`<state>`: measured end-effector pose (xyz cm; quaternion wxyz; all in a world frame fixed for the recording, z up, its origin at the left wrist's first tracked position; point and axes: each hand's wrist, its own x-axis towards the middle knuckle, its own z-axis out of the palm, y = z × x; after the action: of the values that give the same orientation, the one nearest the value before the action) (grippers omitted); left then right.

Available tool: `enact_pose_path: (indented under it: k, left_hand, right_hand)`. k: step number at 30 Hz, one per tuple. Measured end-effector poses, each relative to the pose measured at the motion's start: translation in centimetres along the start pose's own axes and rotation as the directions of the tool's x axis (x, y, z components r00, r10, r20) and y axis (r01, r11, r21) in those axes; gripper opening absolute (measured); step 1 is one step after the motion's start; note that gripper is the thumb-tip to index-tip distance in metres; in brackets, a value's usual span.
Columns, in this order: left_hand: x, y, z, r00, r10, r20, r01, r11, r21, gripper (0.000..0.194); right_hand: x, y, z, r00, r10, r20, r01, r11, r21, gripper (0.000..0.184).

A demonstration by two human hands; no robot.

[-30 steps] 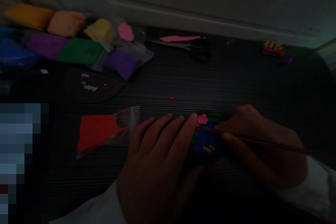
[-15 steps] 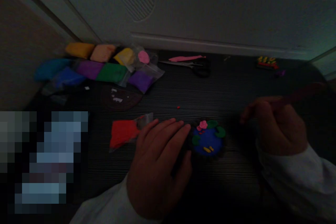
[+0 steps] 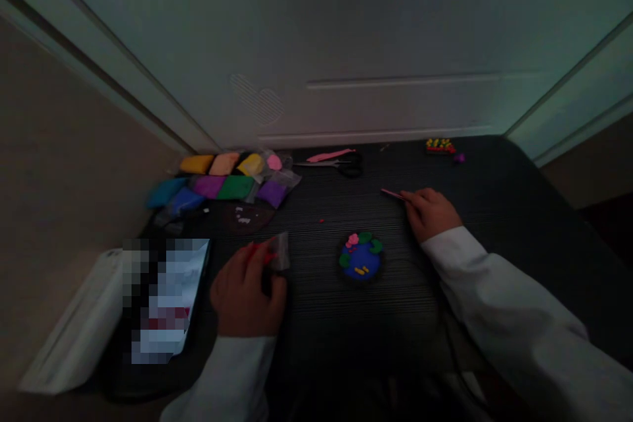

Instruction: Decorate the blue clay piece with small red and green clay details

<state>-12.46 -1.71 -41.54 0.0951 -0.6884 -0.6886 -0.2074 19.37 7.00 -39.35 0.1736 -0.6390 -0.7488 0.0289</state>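
Note:
My left hand (image 3: pixel 250 293) is closed over a small clear bag of red modelling clay (image 3: pixel 260 253), its fingers hiding part of the clay. To the right sits a round pond model (image 3: pixel 361 262) with a dark rim, blue middle, green lily pads, a pink flower and small yellow and red pieces; neither hand touches it. Beyond it, my right hand (image 3: pixel 431 212) rests low at the table and pinches a thin pink modelling tool (image 3: pixel 392 194), whose tip points left. A tiny red clay bit (image 3: pixel 321 220) lies between the hands.
Several bags of coloured clay (image 3: pixel 236 187) lie at the back left, beside scissors (image 3: pixel 349 165) and a pink knife-shaped tool (image 3: pixel 330 155). A dark disc (image 3: pixel 252 217) holds white scraps. A phone (image 3: pixel 190 303) lies left. A small yellow-and-red model (image 3: pixel 439 146) stands back right.
My left hand has moved left from beside the pond model onto the red clay bag. My right hand has lowered the pink tool toward the table, its tip now pointing left. The view has shifted.

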Motion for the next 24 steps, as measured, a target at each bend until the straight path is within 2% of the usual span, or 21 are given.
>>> enact_pose_path:
  k: [9, 12, 17, 21, 24]
  left_hand:
    - [0.7, -0.5, 1.0, 1.000, -0.027, -0.014, 0.025, 0.993, -0.120, 0.039]
    - [0.9, -1.0, 1.1, 0.999, -0.032, 0.018, 0.035, 0.987, -0.154, 0.037]
    - [1.2, -2.4, 1.2, 0.993, 0.009, 0.117, 0.017, 0.974, -0.225, 0.037]
    - [1.3, -3.0, 0.9, 0.985, 0.048, 0.166, -0.002, 0.965, -0.264, 0.032]
    - [1.3, -2.9, 0.6, 0.985, 0.045, 0.167, 0.002, 0.963, -0.270, 0.029]
  right_hand:
    - [0.1, 0.7, 0.5, 0.997, 0.075, -0.034, -0.069, 0.987, 0.147, 0.023]
    - [0.3, 1.0, 0.3, 0.996, 0.084, -0.043, -0.071, 0.969, 0.235, 0.023]
    - [0.1, 1.0, -0.5, 0.981, 0.169, -0.092, -0.121, 0.915, 0.385, 0.024]
    - [-1.0, 0.1, -2.3, 0.976, 0.174, -0.128, -0.086, 0.858, 0.507, 0.026]
    - [-2.2, -0.9, -5.9, 0.974, 0.151, -0.167, -0.025, 0.811, 0.585, 0.026]
